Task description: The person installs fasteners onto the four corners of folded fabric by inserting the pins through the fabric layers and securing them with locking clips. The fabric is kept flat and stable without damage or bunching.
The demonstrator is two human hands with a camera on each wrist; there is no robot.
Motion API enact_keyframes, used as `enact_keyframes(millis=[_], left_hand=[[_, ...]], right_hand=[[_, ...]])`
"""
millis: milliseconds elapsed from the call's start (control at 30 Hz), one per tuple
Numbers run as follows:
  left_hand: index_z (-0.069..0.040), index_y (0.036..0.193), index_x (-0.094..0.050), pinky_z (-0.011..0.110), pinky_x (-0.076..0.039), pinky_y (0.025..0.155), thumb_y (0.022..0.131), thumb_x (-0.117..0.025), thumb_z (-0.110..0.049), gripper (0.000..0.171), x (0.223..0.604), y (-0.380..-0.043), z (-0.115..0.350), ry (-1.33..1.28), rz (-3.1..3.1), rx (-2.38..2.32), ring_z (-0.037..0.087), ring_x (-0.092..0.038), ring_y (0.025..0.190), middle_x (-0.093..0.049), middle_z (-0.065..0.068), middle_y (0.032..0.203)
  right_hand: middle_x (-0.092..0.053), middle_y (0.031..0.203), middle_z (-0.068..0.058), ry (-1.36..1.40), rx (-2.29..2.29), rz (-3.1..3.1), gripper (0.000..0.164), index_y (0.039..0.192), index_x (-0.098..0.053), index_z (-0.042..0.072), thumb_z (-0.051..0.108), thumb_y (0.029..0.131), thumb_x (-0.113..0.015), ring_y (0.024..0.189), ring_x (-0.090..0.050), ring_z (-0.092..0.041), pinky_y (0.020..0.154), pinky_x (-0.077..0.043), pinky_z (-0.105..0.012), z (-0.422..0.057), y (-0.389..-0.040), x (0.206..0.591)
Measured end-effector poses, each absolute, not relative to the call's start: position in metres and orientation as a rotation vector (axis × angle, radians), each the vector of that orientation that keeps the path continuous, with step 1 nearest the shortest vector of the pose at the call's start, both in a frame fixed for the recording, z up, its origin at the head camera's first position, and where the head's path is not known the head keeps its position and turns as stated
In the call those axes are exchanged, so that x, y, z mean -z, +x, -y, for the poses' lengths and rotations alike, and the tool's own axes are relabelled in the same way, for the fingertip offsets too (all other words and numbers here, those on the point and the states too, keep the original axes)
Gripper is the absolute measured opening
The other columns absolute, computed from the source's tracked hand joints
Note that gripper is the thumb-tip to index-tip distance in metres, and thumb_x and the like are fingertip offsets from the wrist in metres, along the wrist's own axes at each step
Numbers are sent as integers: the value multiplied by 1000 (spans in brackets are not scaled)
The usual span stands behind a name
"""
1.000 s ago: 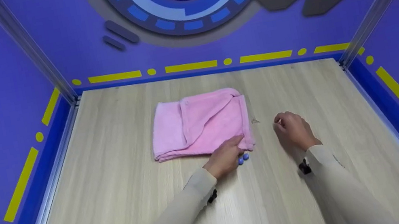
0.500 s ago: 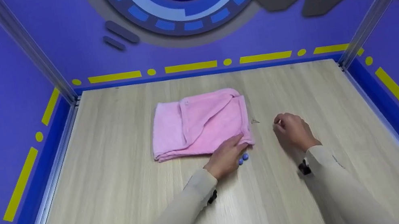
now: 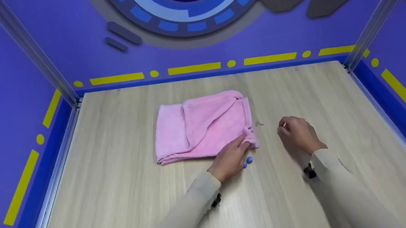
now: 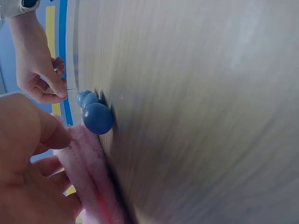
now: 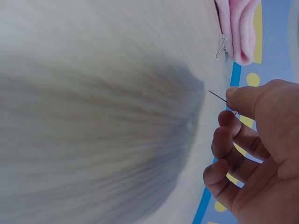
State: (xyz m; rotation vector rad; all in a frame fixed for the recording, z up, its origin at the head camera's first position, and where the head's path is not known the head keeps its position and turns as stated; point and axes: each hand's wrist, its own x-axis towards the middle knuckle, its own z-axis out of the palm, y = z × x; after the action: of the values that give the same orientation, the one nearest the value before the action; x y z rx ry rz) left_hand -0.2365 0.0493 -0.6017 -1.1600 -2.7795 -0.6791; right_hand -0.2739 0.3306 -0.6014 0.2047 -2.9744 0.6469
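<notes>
Going left to right: one folded pink cloth (image 3: 203, 126) on the counter (image 3: 120, 212), then at least three blue balls (image 4: 98, 118) by its near right corner, a small cluster of thin metal pins (image 5: 223, 43) just off its right edge, and one needle (image 5: 217, 96). Left hand (image 3: 230, 159) is partly closed, thumb and fingers pinching the cloth's near right corner, which bunches up a bit. Right hand (image 3: 298, 132), out to the right, has that needle between thumb and index finger, other fingers loosely curled. Can't count the balls for sure: from the head only two show beside the left hand, and in the left wrist view they overlap. Pins are too small to count, and the needle's back end is hidden by the fingers.
</notes>
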Motion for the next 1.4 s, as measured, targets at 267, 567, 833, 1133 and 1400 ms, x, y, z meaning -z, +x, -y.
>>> enact_keyframes(millis=[267, 567, 833, 1133, 1400], left_hand=[[-4, 142, -47, 32, -42, 105, 90, -53, -3, 52, 600, -239, -47, -1020, 2772, 858, 24, -40, 137, -33, 15, 155], [3, 136, -52, 32, -40, 107, 89, -54, 0, 46, 598, -244, -44, -947, 2621, 1020, 27, -52, 127, -52, 18, 138], [7, 125, -60, 31, -42, 105, 85, -55, 6, 40, 595, -250, -43, -899, 2503, 1152, 26, -56, 121, -60, 17, 128], [7, 121, -63, 31, -45, 102, 89, -52, 4, 34, 593, -253, -42, -830, 2450, 1219, 24, -59, 118, -63, 17, 124], [6, 116, -67, 30, -47, 100, 88, -55, 5, 30, 590, -255, -39, -749, 2381, 1266, 23, -60, 117, -66, 16, 121]], right_hand=[[-64, 84, -3, 168, -719, 2976, 7, 98, -65, 12, 18, 95, -62, 72, -56, -19, 62, -45, -34, -329, -271, 601], [-64, 89, -2, 208, -815, 2969, 4, 97, -65, 14, 13, 93, -66, 78, -57, -20, 65, -45, -34, -326, -270, 597], [-66, 87, -1, 290, -827, 2870, 4, 94, -68, 12, 16, 92, -68, 76, -58, -18, 66, -47, -36, -318, -270, 592], [-67, 89, -4, 297, -870, 2823, 8, 97, -67, 10, 17, 92, -68, 75, -58, -18, 68, -49, -35, -308, -271, 588], [-69, 90, -2, 354, -969, 2768, 7, 96, -71, 9, 14, 92, -67, 72, -59, -16, 64, -50, -32, -294, -272, 583]])
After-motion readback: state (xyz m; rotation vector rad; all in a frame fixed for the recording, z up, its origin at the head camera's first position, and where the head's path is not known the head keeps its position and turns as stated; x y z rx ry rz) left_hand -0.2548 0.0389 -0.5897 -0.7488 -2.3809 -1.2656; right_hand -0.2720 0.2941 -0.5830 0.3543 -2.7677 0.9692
